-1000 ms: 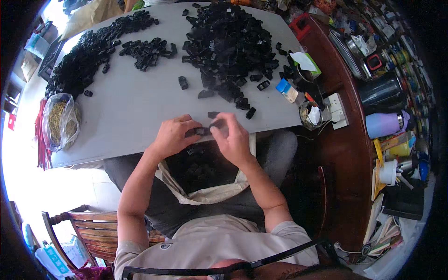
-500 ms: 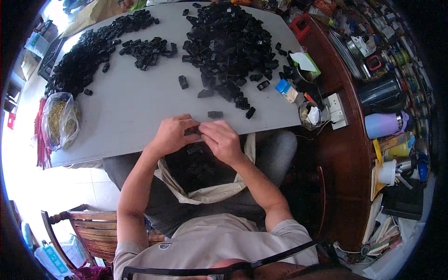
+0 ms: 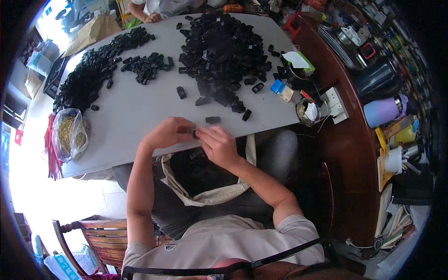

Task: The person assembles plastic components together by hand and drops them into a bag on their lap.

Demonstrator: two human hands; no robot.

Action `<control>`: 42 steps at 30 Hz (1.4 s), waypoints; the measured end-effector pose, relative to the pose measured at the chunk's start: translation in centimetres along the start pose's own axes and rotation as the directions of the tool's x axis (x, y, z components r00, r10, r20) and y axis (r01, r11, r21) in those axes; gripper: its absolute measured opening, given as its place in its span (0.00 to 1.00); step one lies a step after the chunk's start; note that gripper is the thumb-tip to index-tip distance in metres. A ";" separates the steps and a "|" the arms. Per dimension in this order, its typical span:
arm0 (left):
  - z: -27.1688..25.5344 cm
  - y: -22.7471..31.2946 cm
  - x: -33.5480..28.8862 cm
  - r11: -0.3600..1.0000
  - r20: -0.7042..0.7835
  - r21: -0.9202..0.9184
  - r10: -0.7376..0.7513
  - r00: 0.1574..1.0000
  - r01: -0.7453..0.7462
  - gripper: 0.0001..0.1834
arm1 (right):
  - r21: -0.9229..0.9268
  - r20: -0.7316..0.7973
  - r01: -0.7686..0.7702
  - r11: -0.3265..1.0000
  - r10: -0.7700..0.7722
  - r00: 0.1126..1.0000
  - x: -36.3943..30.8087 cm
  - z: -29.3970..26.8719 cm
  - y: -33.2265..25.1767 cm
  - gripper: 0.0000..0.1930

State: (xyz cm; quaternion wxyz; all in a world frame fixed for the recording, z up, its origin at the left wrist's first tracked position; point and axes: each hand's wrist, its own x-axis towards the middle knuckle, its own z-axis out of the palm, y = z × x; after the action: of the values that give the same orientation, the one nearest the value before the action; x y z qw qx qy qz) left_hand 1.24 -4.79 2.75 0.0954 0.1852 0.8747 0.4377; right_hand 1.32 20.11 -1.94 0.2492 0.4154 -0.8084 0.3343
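Observation:
At the table's near edge, my left hand point(image 3: 169, 132) and my right hand point(image 3: 219, 145) meet fingertip to fingertip. Between them is a small black plastic part point(image 3: 194, 134), mostly covered by the fingers. Just beyond the hands, a single dark block-shaped part point(image 3: 213, 120) lies on the grey table point(image 3: 140, 114). Below my hands, an open whitish sack point(image 3: 205, 199) rests on my lap with black parts point(image 3: 198, 156) inside it.
Black parts form a large heap point(image 3: 224, 51), a long pile point(image 3: 84, 79) and a small pile point(image 3: 145, 69). A clear bag of brass-coloured pieces point(image 3: 71, 133) stands at left. At right are a glass jar point(image 3: 305, 114) and power strip point(image 3: 336, 105). Another person's hand point(image 3: 153, 17) rests at the far edge.
The whole view has shifted, bringing another person's arm in at the far edge. My fingers are drawn slightly apart, showing more of the black part between them.

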 end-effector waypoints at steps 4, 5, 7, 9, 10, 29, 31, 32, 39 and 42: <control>-1.6 -0.2 2.9 0.968 -0.248 0.239 -0.018 0.969 0.079 0.24 | -0.002 -0.042 -0.007 1.000 0.007 0.999 0.0 0.2 -0.4 0.13; -1.5 0.1 3.7 0.889 -0.344 0.438 0.030 0.938 0.133 0.27 | -0.006 -0.051 -0.022 1.000 0.022 0.998 -0.2 0.1 -0.6 0.12; -1.3 -0.8 5.3 0.770 -0.427 0.607 0.109 0.898 0.196 0.31 | 0.048 -0.051 0.008 0.999 -0.006 0.999 -1.2 -0.3 -0.6 0.12; -1.9 -4.0 5.5 0.618 -0.345 0.775 0.235 0.909 0.134 0.33 | 0.150 -0.082 0.021 0.989 -0.009 0.997 -1.2 -0.3 -0.4 0.12; -2.2 -4.5 5.9 0.619 -0.342 0.774 0.237 0.909 0.129 0.33 | 0.145 -0.082 0.018 0.989 -0.006 0.997 -0.9 -0.7 0.1 0.12; 1.9 1.0 0.8 0.927 -0.377 0.371 0.096 0.921 0.055 0.16 | 0.014 -0.026 -0.252 0.968 0.252 0.967 0.7 -1.4 2.8 0.17; 2.4 1.0 0.5 0.934 -0.340 0.356 0.095 0.936 0.035 0.14 | 0.018 -0.019 -0.249 0.968 0.249 0.968 0.7 -1.4 2.8 0.17; 2.7 0.9 0.2 0.921 -0.323 0.388 0.139 0.936 -0.003 0.14 | 0.024 -0.013 -0.243 0.970 0.243 0.970 0.7 -1.4 2.8 0.17; 3.3 0.9 -0.6 0.886 -0.281 0.439 0.294 0.914 -0.149 0.11 | 0.157 -0.064 -0.213 0.964 0.225 0.972 1.2 -1.5 2.3 0.17; 3.5 0.7 -0.4 0.925 -0.289 0.348 0.263 0.921 -0.155 0.13 | 0.218 -0.055 -0.071 0.973 0.085 0.995 2.3 -1.3 1.3 0.17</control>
State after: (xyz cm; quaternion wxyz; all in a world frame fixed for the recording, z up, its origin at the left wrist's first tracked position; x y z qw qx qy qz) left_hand 2.94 -2.03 1.19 -0.1313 0.2156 0.9120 0.3232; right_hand -0.80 20.50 0.04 0.2151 0.3971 -0.7747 0.4425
